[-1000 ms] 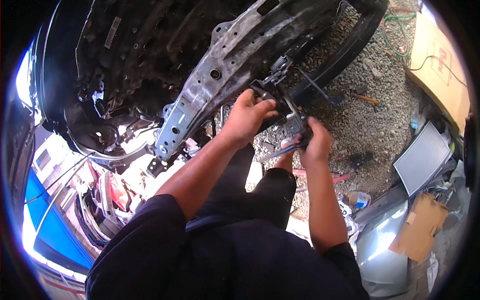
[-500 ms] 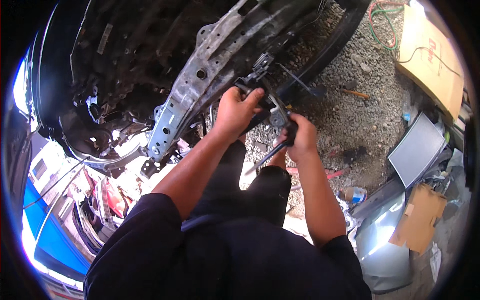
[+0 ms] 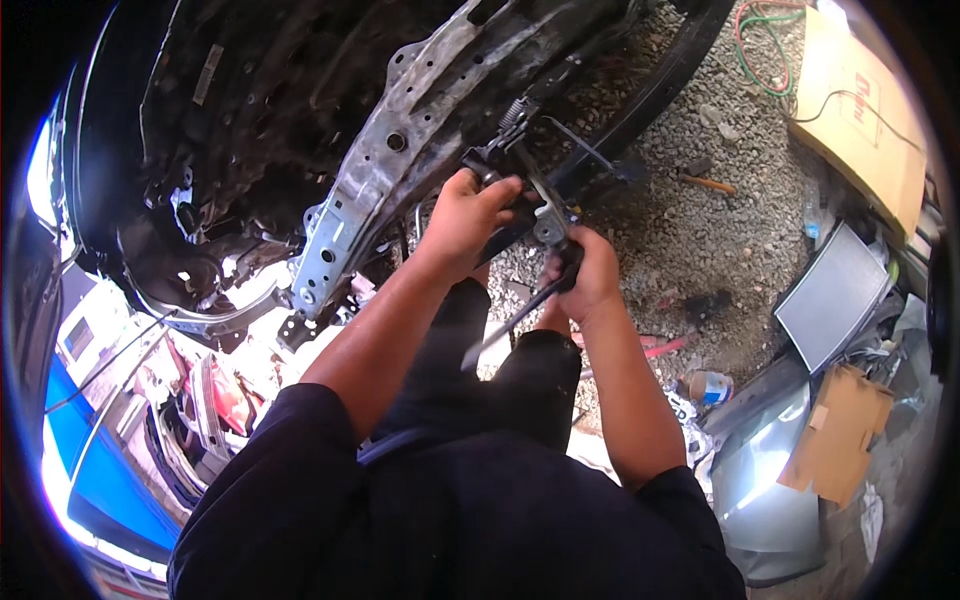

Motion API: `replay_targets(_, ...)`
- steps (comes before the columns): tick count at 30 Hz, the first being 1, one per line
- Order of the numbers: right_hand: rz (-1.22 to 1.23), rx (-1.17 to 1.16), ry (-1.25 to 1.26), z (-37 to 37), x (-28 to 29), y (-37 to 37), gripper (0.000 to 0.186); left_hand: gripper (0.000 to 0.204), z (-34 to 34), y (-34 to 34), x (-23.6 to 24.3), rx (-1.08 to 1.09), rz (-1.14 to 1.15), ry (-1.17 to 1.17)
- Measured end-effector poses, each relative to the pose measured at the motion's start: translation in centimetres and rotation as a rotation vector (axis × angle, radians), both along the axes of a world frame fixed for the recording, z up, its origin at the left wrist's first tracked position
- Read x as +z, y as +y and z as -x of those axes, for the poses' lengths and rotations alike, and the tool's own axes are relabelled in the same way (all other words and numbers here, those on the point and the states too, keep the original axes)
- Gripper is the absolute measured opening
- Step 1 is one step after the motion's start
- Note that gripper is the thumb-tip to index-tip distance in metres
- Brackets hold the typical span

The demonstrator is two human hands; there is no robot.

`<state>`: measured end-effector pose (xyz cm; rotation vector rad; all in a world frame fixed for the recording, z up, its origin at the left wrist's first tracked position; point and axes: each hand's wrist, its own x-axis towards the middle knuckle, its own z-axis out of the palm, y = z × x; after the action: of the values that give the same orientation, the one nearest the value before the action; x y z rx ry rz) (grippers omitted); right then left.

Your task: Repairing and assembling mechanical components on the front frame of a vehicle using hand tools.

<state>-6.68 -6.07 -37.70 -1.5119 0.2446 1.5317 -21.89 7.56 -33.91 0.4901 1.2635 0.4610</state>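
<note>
Both hands have climbed nearer the grey frame rail (image 3: 400, 150). Left hand (image 3: 470, 215) curls its fingers around the black latch bracket (image 3: 510, 160); right hand (image 3: 590, 275) fists a dark tool (image 3: 515, 320), its shaft slanting down-left toward the knees.

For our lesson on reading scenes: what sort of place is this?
Probably an outdoor car repair or scrap yard: a stripped car body over gravel ground, with a loose radiator panel lying nearby.
</note>
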Motion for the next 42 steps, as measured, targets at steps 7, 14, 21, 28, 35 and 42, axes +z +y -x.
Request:
replay_targets(7, 0.044, -0.143, -0.159, 2.1, 1.6, 0.7, 0.034, 0.030, -0.4, -1.0, -0.4, -0.102, -0.111, 0.332)
replay_targets(14, -0.004, 0.031, -0.150, 0.3, 0.9, 0.5, 0.024, 0.030, 0.4, -0.3, -0.2, -0.083, -0.071, 0.221)
replay_targets(21, -0.005, -0.164, -0.017, 1.7, 0.8, -0.1, 0.030, 0.029, -1.5, -1.0, 0.6, -0.094, -0.142, 0.329)
replay_targets(28, -0.249, -0.040, 0.081, -2.0, 1.4, -4.8, 0.018, 0.027, 4.7, -2.3, 0.4, -0.279, 0.077, 0.069)
replay_targets(35, -0.235, 0.042, 0.410, -2.3, 5.2, -15.7, 0.048, 0.040, 6.3, -12.1, -0.3, -0.690, 0.486, -0.043)
replay_targets(42, -0.515, 0.494, -0.172, -1.9, 9.6, -17.7, 0.037, 0.039, 0.0, -19.9, -3.2, -0.385, 0.971, -0.348)
